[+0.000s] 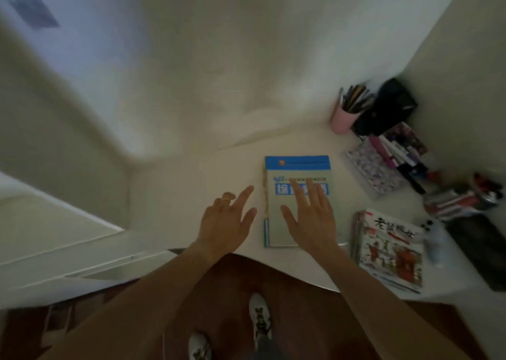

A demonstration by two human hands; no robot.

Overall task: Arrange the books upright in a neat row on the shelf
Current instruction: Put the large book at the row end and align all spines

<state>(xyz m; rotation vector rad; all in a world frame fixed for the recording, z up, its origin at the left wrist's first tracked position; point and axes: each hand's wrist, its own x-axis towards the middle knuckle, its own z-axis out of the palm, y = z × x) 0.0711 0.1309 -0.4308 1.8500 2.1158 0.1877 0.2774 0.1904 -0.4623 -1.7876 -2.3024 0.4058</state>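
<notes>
A grey book with a blue top band (284, 220) lies flat near the front edge of the white desk (191, 184), seemingly on top of other books. My right hand (310, 217) rests flat on its cover, fingers spread, holding nothing. My left hand (228, 222), with a ring on one finger, hovers open just left of the book's spine. A second flat stack with an illustrated red and white cover (391, 250) lies to the right. Further back right, several books (394, 154) lean against each other by the wall.
A pink cup of pens (343, 118) and a black bag (394, 105) stand in the back right corner. Pens and dark items (465, 201) crowd the right edge. Wooden floor and my shoes (260, 321) show below the desk front.
</notes>
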